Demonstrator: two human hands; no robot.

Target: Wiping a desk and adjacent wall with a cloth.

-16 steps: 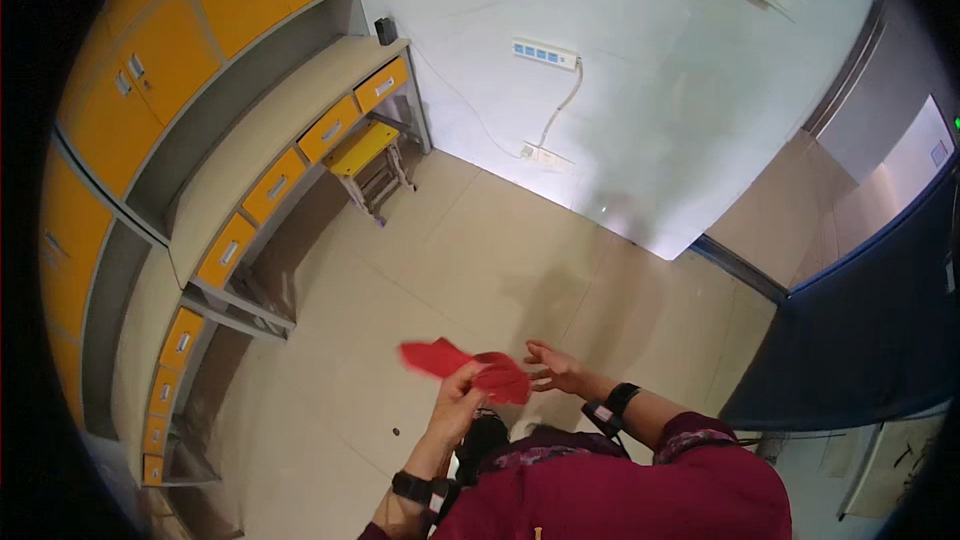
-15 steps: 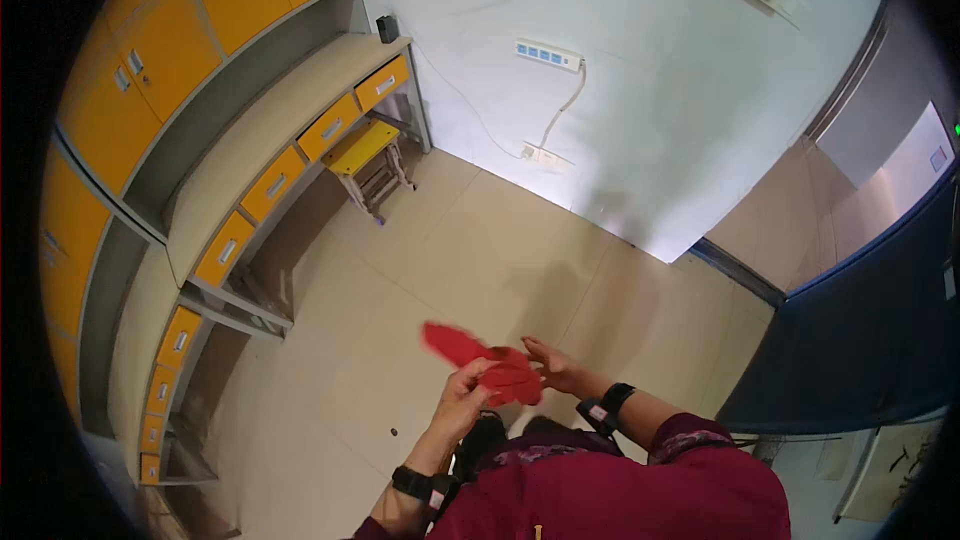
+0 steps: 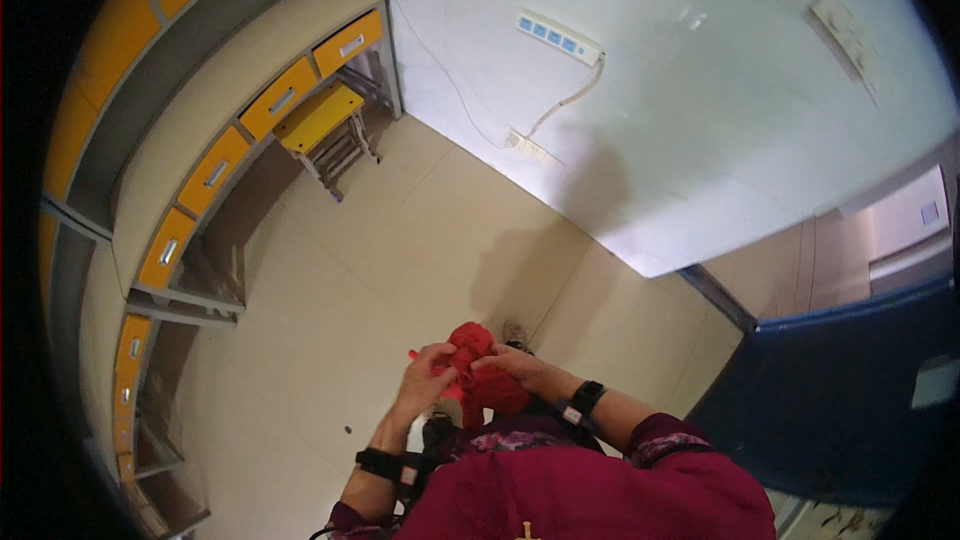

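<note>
A bunched piece of red cloth (image 3: 471, 342) is held between my two hands, low in the view and in front of my body. Its exact kind cannot be made out. My left hand (image 3: 426, 380) grips its left side with bent fingers. From the right, the fingers of my right hand (image 3: 510, 364) close on the cloth near its middle. Red folds hang below both hands, and a small red end sticks out left of my left hand. Black straps circle both my forearms.
A long desk (image 3: 215, 65) with yellow drawers runs along the left. Partly under it stands a yellow-topped stool (image 3: 320, 118). A power strip (image 3: 560, 37) is on the white wall ahead. To the right is a dark blue panel (image 3: 830, 390). A small dark object (image 3: 348, 430) lies on the tiled floor.
My right hand has gone from spread fingers to gripping the cloth. The cloth, stretched out to the left before, is now bunched between both hands. The view has shifted toward the right.
</note>
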